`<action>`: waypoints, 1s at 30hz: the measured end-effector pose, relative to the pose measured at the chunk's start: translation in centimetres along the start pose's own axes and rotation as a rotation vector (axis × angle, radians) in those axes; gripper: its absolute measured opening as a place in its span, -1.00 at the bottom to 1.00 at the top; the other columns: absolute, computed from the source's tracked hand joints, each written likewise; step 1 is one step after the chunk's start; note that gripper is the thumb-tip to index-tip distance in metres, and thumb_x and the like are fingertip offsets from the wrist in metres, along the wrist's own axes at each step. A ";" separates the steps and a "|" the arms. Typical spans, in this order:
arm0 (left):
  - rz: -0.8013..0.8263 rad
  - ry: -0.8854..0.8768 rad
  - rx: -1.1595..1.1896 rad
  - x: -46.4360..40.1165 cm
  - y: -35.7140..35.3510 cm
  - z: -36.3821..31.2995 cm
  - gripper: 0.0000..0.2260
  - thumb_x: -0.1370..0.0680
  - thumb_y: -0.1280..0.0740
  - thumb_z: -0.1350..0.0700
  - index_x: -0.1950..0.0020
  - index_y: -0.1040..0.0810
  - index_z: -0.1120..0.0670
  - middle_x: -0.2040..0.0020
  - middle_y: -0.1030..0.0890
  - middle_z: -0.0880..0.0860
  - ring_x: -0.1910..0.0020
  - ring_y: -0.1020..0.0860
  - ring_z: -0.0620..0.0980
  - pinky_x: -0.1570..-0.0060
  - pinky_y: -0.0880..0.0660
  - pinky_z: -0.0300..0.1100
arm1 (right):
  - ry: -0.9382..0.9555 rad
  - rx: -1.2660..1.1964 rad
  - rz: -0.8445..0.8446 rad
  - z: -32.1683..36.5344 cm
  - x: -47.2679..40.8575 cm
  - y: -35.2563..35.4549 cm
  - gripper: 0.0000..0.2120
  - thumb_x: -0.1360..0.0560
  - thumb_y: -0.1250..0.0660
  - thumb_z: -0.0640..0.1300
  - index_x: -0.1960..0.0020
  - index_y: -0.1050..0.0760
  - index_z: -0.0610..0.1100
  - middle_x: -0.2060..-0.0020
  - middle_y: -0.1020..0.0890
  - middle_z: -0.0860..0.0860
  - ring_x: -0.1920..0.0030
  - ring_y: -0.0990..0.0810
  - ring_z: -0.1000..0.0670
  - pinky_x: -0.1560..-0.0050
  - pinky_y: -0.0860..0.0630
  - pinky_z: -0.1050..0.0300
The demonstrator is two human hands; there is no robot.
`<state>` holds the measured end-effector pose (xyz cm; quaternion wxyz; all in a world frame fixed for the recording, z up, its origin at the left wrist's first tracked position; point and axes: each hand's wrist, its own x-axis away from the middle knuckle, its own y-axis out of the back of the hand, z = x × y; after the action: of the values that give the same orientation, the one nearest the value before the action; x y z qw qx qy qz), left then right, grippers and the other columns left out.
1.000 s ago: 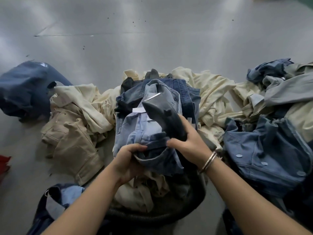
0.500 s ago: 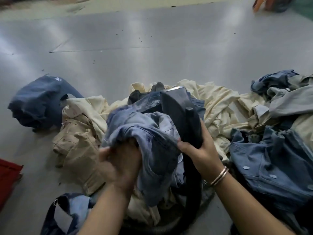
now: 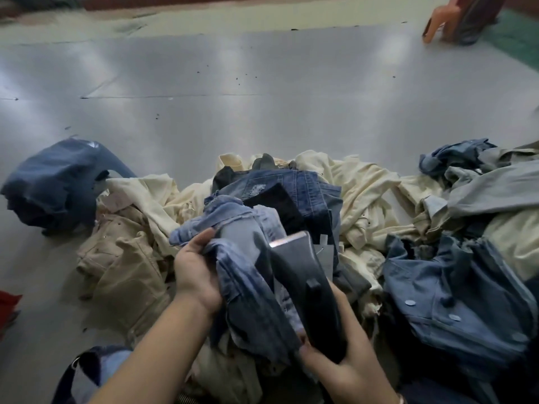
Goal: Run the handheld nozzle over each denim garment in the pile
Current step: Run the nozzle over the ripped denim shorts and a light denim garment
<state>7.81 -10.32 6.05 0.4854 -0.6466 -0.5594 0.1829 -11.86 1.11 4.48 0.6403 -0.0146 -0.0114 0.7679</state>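
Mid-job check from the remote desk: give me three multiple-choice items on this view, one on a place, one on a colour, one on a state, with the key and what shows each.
1. Where does the dark blue bundle lie?
A. on the floor left of the pile
B. on the orange chair
C. in the right hand

2. What colour are most garments behind the held denim garment?
A. red
B. cream
C. green

3. What is the right hand doing?
A. resting flat on the floor
B. hanging idle
C. gripping the nozzle

Key: 1 A, it sits alone on the grey floor at the left; 2 B, the cream garments spread across the middle; 3 C, the fingers curl round the nozzle's dark handle while the left hand holds the denim.
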 end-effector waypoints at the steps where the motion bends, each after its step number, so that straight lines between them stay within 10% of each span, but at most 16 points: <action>1: 0.109 -0.030 -0.065 1.0 -0.2 0.0 -0.58 -0.53 -0.09 0.08 -0.03 -0.60 0.37 -0.02 -0.64 0.30 -0.10 -0.61 0.11 -0.23 -0.43 -0.13 | -0.041 0.008 -0.061 -0.2 0.0 0.1 -0.25 -0.23 -0.39 -0.12 -0.34 -0.32 0.36 0.05 -0.69 0.04 0.11 -0.66 0.01 0.05 -0.55 0.14; 3: 0.286 -0.172 -0.139 3.1 -0.2 0.0 -0.41 -0.58 0.18 0.02 -0.33 -0.41 0.35 -0.36 -0.45 0.24 -0.41 -0.36 0.08 -0.45 -0.05 -0.12 | -0.073 0.018 -0.205 -0.9 -0.7 0.6 -0.33 -0.22 -0.44 -0.12 -0.27 -0.40 0.27 -0.03 -0.67 0.19 -0.05 -0.63 0.16 -0.05 -0.53 0.26; 7: 0.354 -0.031 -0.107 4.0 0.9 0.3 -0.45 -0.59 0.16 0.04 -0.36 -0.36 0.36 -0.38 -0.39 0.30 -0.43 -0.31 0.16 -0.46 0.00 -0.06 | -0.153 -0.077 -0.325 -0.3 -3.1 2.2 -0.54 -0.30 -0.41 -0.40 -0.10 -0.53 0.01 0.14 -0.71 0.01 0.08 -0.68 -0.07 0.05 -0.61 -0.03; 10: 0.246 0.000 -0.171 4.8 1.0 -0.8 -0.44 -0.58 0.13 0.06 -0.44 -0.20 0.40 -0.44 -0.24 0.39 -0.47 -0.22 0.26 -0.48 0.05 0.02 | -0.108 -0.051 -0.209 2.2 -4.0 4.6 -0.64 -0.25 -0.34 -0.36 0.01 -0.53 -0.05 0.42 -0.63 -0.02 0.43 -0.61 0.01 0.43 -0.52 0.24; 15: 0.103 0.045 -0.199 5.3 0.2 -2.9 -0.50 -0.50 -0.28 0.11 -0.30 -0.40 0.45 -0.27 -0.39 0.49 -0.29 -0.41 0.42 -0.35 -0.30 0.23 | -0.109 0.150 0.037 4.1 -5.5 8.3 -0.53 -0.14 -0.40 -0.30 -0.03 -0.53 -0.03 0.37 -0.63 0.00 0.37 -0.59 0.07 0.37 -0.52 0.25; 24: 0.325 0.143 -0.148 5.7 3.9 -5.1 -0.47 -0.62 0.06 0.07 -0.44 -0.14 0.44 -0.41 -0.20 0.47 -0.45 -0.21 0.34 -0.48 0.10 0.04 | 0.037 0.368 0.267 3.6 -6.0 5.3 -0.52 -0.25 -0.52 -0.12 -0.07 -0.58 0.30 0.09 -0.68 0.17 0.09 -0.63 0.21 0.09 -0.50 0.33; 26: 0.256 0.144 -0.144 5.8 3.4 -4.3 -0.49 -0.59 -0.07 0.08 -0.40 -0.25 0.44 -0.37 -0.30 0.45 -0.40 -0.32 0.33 -0.48 -0.09 0.07 | 0.047 0.417 0.288 3.5 -6.0 4.4 -0.52 -0.26 -0.52 -0.14 -0.09 -0.58 0.27 0.03 -0.68 0.19 0.02 -0.63 0.19 0.01 -0.53 0.28; 30: 0.085 0.156 -0.246 5.4 3.3 -2.1 -0.47 -0.03 -0.58 0.17 0.06 -0.66 0.37 0.10 -0.66 0.33 0.15 -0.67 0.23 0.18 -0.61 0.00 | 0.103 0.456 0.280 3.7 -6.0 2.5 -0.55 -0.27 -0.49 -0.15 -0.07 -0.55 0.23 0.07 -0.68 0.23 0.08 -0.64 0.20 0.08 -0.53 0.31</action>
<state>12.94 -6.05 5.93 0.4365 -0.7364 -0.5103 0.0826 -13.40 -5.29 8.18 0.5143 0.0895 0.1963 0.8300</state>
